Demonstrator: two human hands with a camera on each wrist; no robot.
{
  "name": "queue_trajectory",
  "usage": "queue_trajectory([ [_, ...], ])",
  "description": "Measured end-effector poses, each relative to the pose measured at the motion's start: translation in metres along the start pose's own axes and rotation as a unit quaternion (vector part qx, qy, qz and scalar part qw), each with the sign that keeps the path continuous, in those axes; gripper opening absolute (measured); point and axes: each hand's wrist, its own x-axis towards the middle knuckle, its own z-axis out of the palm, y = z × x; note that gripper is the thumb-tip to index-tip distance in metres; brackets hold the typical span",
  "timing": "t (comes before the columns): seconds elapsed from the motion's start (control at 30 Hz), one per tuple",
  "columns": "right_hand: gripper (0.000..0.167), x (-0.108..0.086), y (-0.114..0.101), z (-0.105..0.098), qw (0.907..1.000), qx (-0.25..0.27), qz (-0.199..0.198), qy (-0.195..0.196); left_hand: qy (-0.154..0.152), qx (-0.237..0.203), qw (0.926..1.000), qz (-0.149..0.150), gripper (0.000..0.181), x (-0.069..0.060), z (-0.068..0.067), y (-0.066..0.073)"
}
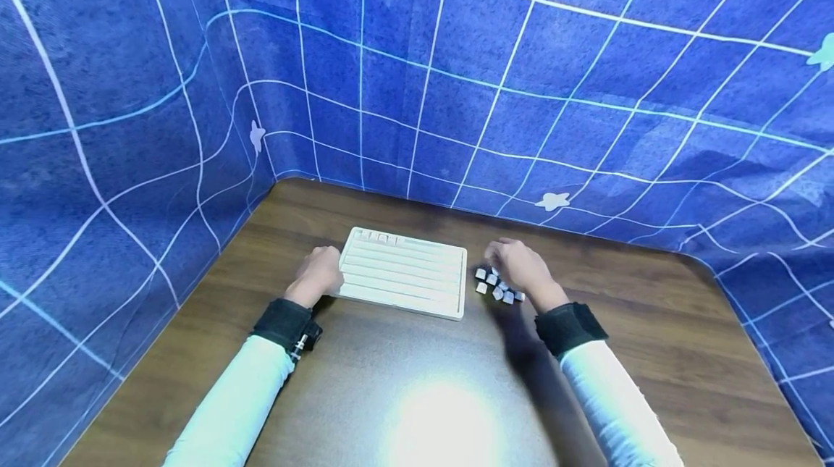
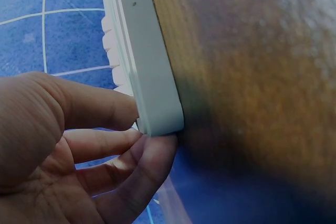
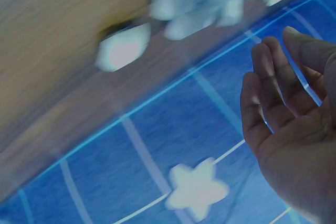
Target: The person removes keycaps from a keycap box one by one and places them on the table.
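A white tray point(image 1: 402, 275) with horizontal ridges lies on the table, several small pale keycaps point(image 1: 382, 238) along its top left row. My left hand point(image 1: 318, 273) grips the tray's left end; in the left wrist view the thumb and fingers point(image 2: 157, 153) pinch the corner of the white tray point(image 2: 152, 61). My right hand point(image 1: 520, 266) is over a small pile of loose white keycaps point(image 1: 508, 297) right of the tray. In the right wrist view the right hand point(image 3: 294, 124) has relaxed, slightly bent fingers with nothing between them, apart from the blurred keycaps point(image 3: 123, 48).
The brown wooden table point(image 1: 651, 308) has a bright glare near its front. A blue cloth point(image 1: 489, 90) with white grid lines and stars hangs behind and at the left side.
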Motion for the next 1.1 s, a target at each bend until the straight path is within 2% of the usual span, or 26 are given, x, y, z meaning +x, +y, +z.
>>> queue_trajectory([
  [0.13,0.008,0.021,-0.024,0.009,0.9983,-0.004,-0.052,0.025,0.004,0.001,1.0000,-0.004,0.014,-0.001,-0.001,-0.003],
  [0.27,0.006,0.038,-0.045,0.015,0.9973,-0.004,-0.063,0.036,0.007,0.002,1.0000,-0.001,0.014,-0.002,-0.003,-0.002],
  [0.53,0.014,0.069,-0.074,0.028,0.9995,0.008,-0.026,0.016,0.015,0.003,0.9999,0.005,0.010,-0.002,-0.006,0.000],
  [0.67,0.014,0.082,-0.085,0.041,0.9996,0.018,-0.022,0.004,0.020,0.007,0.9998,0.006,0.011,-0.003,-0.003,-0.001],
  [0.87,0.015,0.093,-0.092,0.058,0.9997,0.020,-0.017,0.001,0.021,0.002,0.9997,0.011,0.013,-0.003,0.001,0.000],
  [1.1,0.016,0.101,-0.099,0.065,0.9996,0.027,0.000,-0.007,0.027,-0.001,0.9996,0.003,0.013,-0.002,0.002,0.000],
])
